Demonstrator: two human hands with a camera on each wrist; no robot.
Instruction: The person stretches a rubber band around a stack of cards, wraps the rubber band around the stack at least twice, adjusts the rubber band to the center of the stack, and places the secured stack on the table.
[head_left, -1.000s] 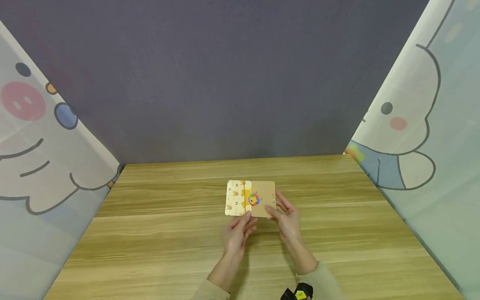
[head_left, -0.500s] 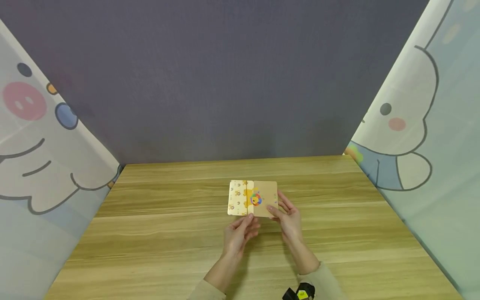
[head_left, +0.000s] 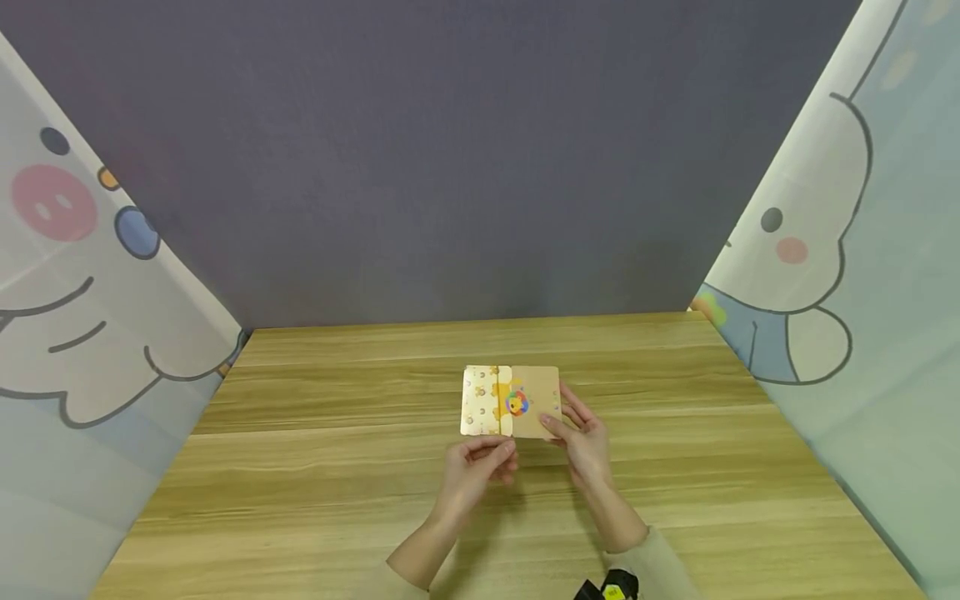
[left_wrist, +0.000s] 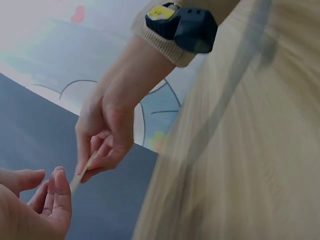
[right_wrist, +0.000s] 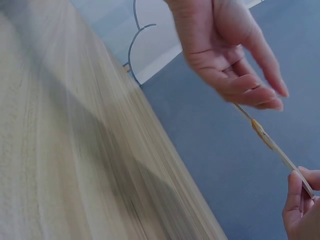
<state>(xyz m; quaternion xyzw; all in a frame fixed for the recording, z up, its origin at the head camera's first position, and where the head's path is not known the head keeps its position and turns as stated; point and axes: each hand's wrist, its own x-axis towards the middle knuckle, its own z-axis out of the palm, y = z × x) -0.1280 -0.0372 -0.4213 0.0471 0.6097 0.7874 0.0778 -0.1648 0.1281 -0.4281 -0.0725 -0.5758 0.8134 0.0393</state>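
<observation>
A thin, cartoon-print booklet [head_left: 536, 387] is held up over the table in the head view. Its left part is cream with small figures; the right part is tan, with a colourful round animal motif near the middle. My right hand [head_left: 587, 446] grips its lower right corner, thumb on the face and fingers behind. My left hand [head_left: 471, 475] is at the lower edge, thumb and fingers apart in the left wrist view. Seen from the right wrist, the booklet [right_wrist: 285, 157] is edge-on, with an orange bit standing out midway, and the left hand [right_wrist: 235, 65] beside its far end.
The wood-grain table [head_left: 315, 500] spreads beneath both hands. A dark grey panel [head_left: 465, 167] stands behind it, with cartoon-printed curtains [head_left: 82, 350] on either side. A black device with a yellow label [head_left: 613, 592] sits on the right sleeve.
The booklet and right hand have shifted slightly to the right in the head view. The left thumb has come off the booklet's face, down below its lower edge.
</observation>
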